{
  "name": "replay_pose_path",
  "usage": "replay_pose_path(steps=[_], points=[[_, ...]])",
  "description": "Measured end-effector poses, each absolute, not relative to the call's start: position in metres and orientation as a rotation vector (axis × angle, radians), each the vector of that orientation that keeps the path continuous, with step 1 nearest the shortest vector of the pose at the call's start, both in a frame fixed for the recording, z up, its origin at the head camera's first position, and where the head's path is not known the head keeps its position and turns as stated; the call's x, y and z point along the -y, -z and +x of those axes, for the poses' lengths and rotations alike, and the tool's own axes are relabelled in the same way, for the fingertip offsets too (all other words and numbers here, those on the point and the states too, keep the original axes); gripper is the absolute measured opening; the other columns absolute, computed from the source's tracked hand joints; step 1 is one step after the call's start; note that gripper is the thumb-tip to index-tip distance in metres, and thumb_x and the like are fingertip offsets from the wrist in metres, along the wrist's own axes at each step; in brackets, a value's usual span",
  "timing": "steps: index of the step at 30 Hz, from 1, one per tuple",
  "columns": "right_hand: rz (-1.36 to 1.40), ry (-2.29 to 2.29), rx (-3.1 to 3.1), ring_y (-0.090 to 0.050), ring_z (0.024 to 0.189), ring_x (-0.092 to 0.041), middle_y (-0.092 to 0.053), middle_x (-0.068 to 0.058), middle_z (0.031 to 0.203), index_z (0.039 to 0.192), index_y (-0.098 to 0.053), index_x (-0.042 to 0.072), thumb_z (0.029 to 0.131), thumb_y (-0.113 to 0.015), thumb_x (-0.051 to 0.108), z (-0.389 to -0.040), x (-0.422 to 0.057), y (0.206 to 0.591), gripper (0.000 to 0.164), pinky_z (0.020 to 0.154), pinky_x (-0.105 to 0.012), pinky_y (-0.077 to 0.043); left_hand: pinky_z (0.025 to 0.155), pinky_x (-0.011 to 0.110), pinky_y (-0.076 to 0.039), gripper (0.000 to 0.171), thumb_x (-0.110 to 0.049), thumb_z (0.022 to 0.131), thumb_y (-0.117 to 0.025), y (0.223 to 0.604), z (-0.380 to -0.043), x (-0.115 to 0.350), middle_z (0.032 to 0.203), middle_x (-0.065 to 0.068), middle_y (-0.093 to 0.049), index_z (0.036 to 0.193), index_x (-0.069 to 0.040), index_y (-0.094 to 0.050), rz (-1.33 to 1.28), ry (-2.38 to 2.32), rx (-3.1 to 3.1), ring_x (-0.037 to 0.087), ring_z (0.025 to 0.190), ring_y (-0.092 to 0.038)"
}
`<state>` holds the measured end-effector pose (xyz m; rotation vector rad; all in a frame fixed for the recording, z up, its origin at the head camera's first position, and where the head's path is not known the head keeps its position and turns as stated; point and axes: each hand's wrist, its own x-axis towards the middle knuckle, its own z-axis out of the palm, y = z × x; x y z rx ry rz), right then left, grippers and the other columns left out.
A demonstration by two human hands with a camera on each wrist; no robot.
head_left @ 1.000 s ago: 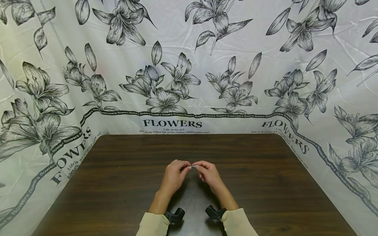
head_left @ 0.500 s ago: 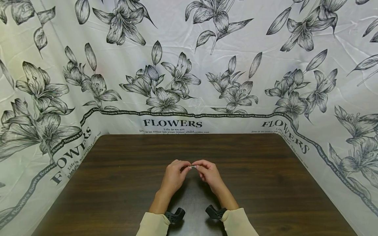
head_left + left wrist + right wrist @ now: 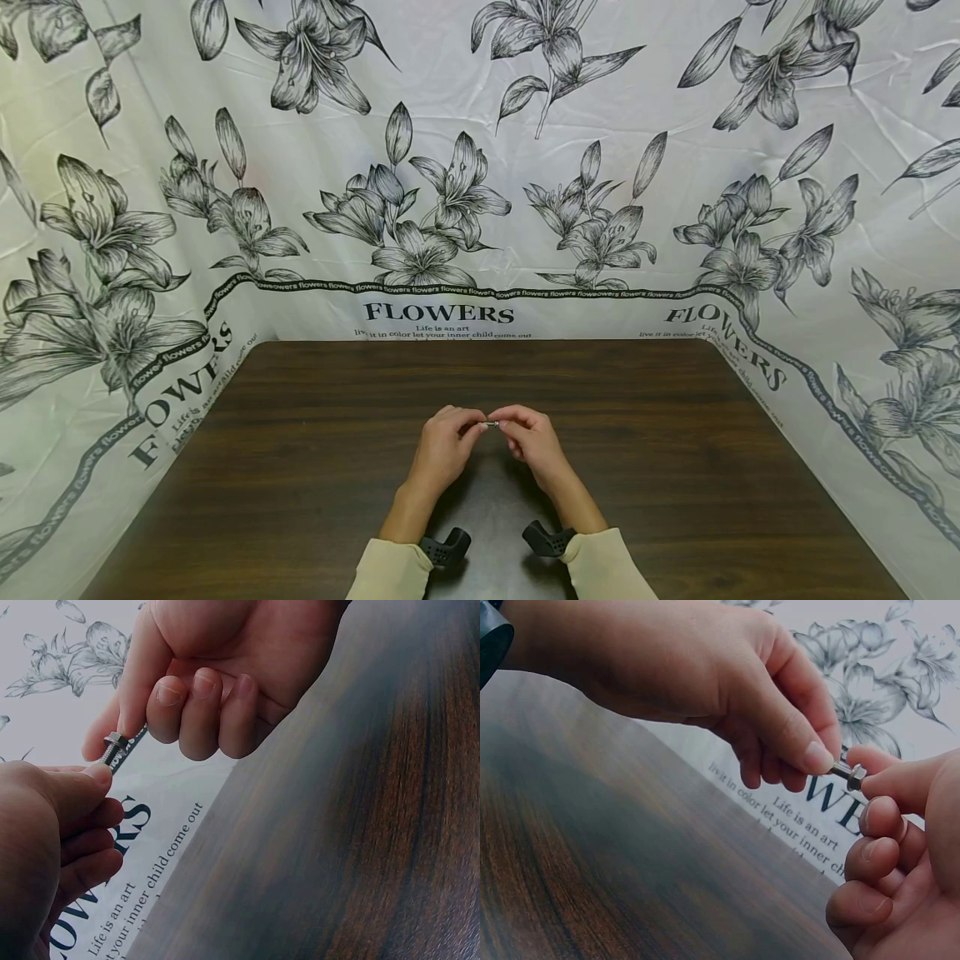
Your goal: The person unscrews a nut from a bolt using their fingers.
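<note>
A small silver hex-head bolt (image 3: 490, 424) lies nearly level between my hands, above the middle of the table. My left hand (image 3: 441, 450) pinches its threaded shank between thumb and index finger; the tip of the shank is hidden in that grip. At the head end, my right hand (image 3: 536, 446) holds the hex head (image 3: 857, 777) between thumb and index finger. A wider ring, washer or flange, sits under the head (image 3: 116, 739); which one I cannot tell. The other fingers of the right hand (image 3: 202, 712) are curled toward the palm in the left wrist view.
The dark wood-grain table (image 3: 315, 483) spreads under both arms. A white cloth (image 3: 450, 75) printed with flowers and lettering hangs behind the table and along its sides. Black camera mounts (image 3: 446, 547) sit on both wrists, next to cream sleeves (image 3: 390, 571).
</note>
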<state>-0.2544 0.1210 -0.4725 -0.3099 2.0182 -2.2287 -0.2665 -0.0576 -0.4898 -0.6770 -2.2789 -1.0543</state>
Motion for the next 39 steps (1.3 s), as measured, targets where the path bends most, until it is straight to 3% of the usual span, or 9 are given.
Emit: replay_pose_path(steps=[6, 14, 23, 39], points=[[-0.277, 2.239, -2.017, -0.039, 0.049, -0.01, -0.046, -0.003, 0.063, 0.115, -0.063, -0.008, 0.099, -0.054, 0.003, -0.266, -0.121, 0.493, 0.022, 0.044, -0.021, -0.032, 0.062, 0.025, -0.046, 0.007, -0.01, 0.083, -0.078, 0.489, -0.267, 0.058, 0.08, -0.009, -0.067, 0.087, -0.015, -0.074, -0.669, 1.043, 2.281, 0.006, 0.072, -0.052], [-0.249, 2.196, -2.066, -0.039, 0.047, -0.008, -0.046, 0.0, 0.059, 0.108, -0.066, -0.006, 0.098, -0.057, 0.012, -0.266, -0.119, 0.497, 0.022, 0.043, -0.02, -0.032, 0.06, 0.025, -0.045, 0.011, -0.007, 0.081, -0.079, 0.489, -0.266, 0.058, 0.079, -0.009, -0.067, 0.086, -0.015, -0.074, -0.677, 1.042, 2.259, 0.006, 0.07, -0.052], [-0.223, 2.221, -2.056, -0.038, 0.047, -0.01, -0.046, -0.003, 0.061, 0.107, -0.068, -0.003, 0.098, -0.057, 0.009, -0.264, -0.119, 0.494, 0.018, 0.043, -0.021, -0.031, 0.061, 0.025, -0.046, 0.01, -0.007, 0.081, -0.079, 0.489, -0.266, 0.058, 0.079, -0.008, -0.068, 0.086, -0.014, -0.074, -0.68, 1.052, 2.261, 0.007, 0.071, -0.053], [-0.333, 2.215, -2.026, -0.04, 0.05, -0.011, -0.045, -0.005, 0.063, 0.109, -0.063, -0.013, 0.097, -0.054, -0.001, -0.251, -0.121, 0.467, 0.019, 0.046, -0.022, -0.034, 0.061, 0.026, -0.047, 0.01, -0.008, 0.081, -0.079, 0.489, -0.265, 0.057, 0.08, -0.008, -0.068, 0.086, -0.014, -0.074, -0.676, 1.032, 2.258, 0.009, 0.072, -0.054]])
